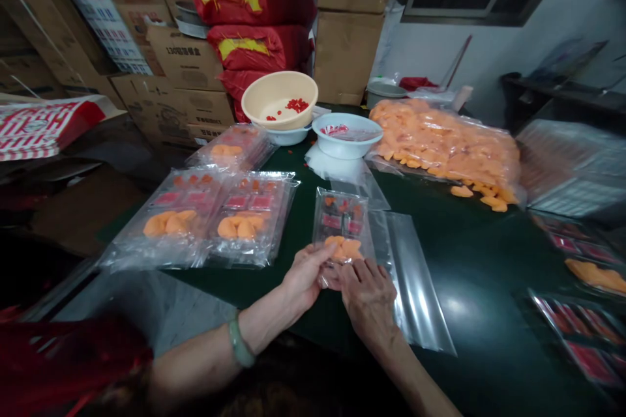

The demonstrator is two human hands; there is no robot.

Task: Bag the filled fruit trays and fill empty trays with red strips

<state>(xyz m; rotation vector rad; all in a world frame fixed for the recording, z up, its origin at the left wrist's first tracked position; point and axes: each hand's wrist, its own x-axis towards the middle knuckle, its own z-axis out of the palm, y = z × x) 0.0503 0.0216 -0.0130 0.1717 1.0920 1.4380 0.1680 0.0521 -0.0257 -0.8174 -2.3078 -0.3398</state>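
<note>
Here, one clear pack (341, 225) of orange pieces, pinched at its lower edge between left hand (306, 277) and right hand (366, 296), both closed narrowly on the plastic; three more packs (252, 218) to the left on the green worktop (489, 260), three bowls (345, 137) beyond.

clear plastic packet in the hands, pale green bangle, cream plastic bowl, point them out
Clear plastic packet (341, 215), head view, upper part
Pale green bangle (239, 342), head view, band on the left wrist
Cream plastic bowl (278, 88), head view, inner wall
</note>
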